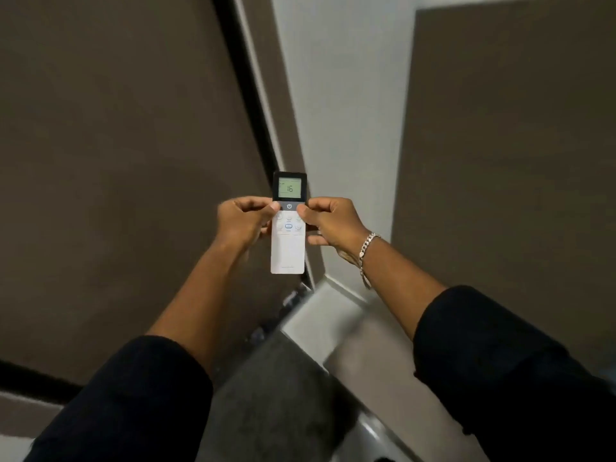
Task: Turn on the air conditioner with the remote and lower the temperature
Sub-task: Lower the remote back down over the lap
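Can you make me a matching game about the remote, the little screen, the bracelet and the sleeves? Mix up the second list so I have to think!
Things:
1. remote
2. screen
3. bracelet
4. sleeves

Clues:
A. black cloth on both forearms
B. silver chain on the right wrist
C. white, held upright between the left hand and the right hand
D. greenish, showing the number 16

Pairs: 1-C, 2-D, 3-B, 4-A
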